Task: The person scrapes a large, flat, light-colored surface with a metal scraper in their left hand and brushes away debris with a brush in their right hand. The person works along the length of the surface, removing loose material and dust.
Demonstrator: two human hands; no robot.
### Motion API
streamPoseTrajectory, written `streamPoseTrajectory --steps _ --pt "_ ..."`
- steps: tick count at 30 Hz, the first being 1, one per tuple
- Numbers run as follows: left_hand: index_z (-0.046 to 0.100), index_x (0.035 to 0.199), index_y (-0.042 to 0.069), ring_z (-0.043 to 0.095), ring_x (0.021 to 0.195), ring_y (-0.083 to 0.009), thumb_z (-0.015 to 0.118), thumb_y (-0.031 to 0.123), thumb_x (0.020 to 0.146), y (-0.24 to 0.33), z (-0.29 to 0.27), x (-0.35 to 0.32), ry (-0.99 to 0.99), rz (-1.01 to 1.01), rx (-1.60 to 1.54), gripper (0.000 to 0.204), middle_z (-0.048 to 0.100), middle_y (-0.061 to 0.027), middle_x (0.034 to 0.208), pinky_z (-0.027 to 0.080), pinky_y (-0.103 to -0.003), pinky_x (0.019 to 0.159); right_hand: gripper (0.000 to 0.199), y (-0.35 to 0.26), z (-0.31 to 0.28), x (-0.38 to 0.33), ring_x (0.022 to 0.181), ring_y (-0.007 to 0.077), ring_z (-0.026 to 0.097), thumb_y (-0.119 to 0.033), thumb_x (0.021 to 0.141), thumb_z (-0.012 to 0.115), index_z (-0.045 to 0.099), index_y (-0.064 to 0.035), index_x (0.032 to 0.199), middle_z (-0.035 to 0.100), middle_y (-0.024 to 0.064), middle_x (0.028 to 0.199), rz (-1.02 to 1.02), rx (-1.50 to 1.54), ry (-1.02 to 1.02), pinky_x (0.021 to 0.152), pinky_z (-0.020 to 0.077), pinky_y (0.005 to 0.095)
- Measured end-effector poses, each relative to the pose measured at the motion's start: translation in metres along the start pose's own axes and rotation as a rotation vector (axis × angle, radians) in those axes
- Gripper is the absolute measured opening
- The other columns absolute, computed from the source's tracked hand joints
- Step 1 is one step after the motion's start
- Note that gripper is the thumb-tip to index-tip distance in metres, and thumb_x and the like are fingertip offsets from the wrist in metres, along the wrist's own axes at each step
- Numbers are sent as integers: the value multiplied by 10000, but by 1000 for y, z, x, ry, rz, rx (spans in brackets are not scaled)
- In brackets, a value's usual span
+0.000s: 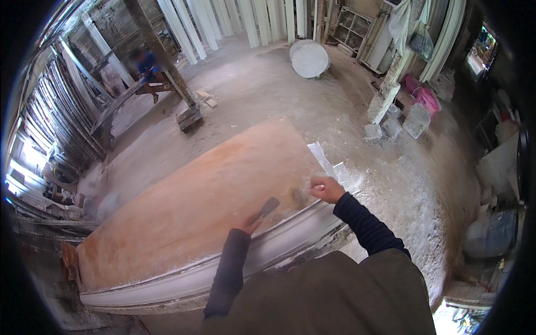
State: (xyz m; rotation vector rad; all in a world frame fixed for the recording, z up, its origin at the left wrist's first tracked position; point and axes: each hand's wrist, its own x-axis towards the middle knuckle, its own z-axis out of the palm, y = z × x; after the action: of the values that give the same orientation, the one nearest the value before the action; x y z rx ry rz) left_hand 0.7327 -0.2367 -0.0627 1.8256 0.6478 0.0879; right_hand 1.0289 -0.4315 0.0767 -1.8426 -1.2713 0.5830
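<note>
A large orange-brown work surface (pixel 184 206) stretches in front of me, with a long white moulding (pixel 184 274) along its near edge. My left hand (pixel 250 224) is closed around a dark, flat-bladed scraper (pixel 269 207), held low over the surface near the moulding. Over the surface's right end, my right hand (pixel 329 190) is closed; what its fingers hold, if anything, I cannot make out. Just left of it lies a blurred tan patch (pixel 297 195). Crumpled white pieces (pixel 335 169) sit at the right edge, beyond that hand.
A wooden post (pixel 173 84) stands at the far left, near a person in blue (pixel 146 64). Long white strips (pixel 223 25) lean at the back. A round white disc (pixel 310 58), a pink bag (pixel 427 102) and pale blocks (pixel 416 120) occupy the floor beyond.
</note>
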Motion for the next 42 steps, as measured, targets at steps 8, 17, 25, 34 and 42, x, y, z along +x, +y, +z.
streamPoseTrajectory --steps 8,17,25,34,42 --pt "498 1187 33 498 1103 -206 584 208 825 74 21 28 -174 23 -38 411 549 -122 1159 370 -309 947 150 19 -76 -29 563 245 557 -178 701 630 572 -45 742 559 131 628 174 -363 313 543 427 321" --pt "524 1185 159 542 971 -313 491 283 846 65 64 89 -300 248 541 363 563 -173 1076 414 -362 857 131 24 -40 -48 618 298 550 -174 767 586 543 -50 756 555 132 680 30 -319 520 552 430 346" --pt "575 1090 161 564 880 -322 473 258 846 160 94 91 -290 265 752 281 583 -171 892 447 -396 749 69 9 -79 -106 602 104 527 -81 771 614 560 -38 771 555 60 647 200 -125 862 546 418 251" --pt "591 1041 164 571 782 -336 442 233 849 121 100 98 -268 317 752 253 570 -169 811 457 -427 690 52 5 -74 -147 633 85 535 -39 798 587 552 -1 788 548 38 671 224 5 829 589 424 217" --pt "590 1070 198 589 827 -323 383 265 883 150 95 119 -384 237 859 287 587 -176 827 461 -428 699 40 12 -76 -144 642 90 537 -33 797 583 558 -3 791 552 36 671 240 22 827 594 426 221"
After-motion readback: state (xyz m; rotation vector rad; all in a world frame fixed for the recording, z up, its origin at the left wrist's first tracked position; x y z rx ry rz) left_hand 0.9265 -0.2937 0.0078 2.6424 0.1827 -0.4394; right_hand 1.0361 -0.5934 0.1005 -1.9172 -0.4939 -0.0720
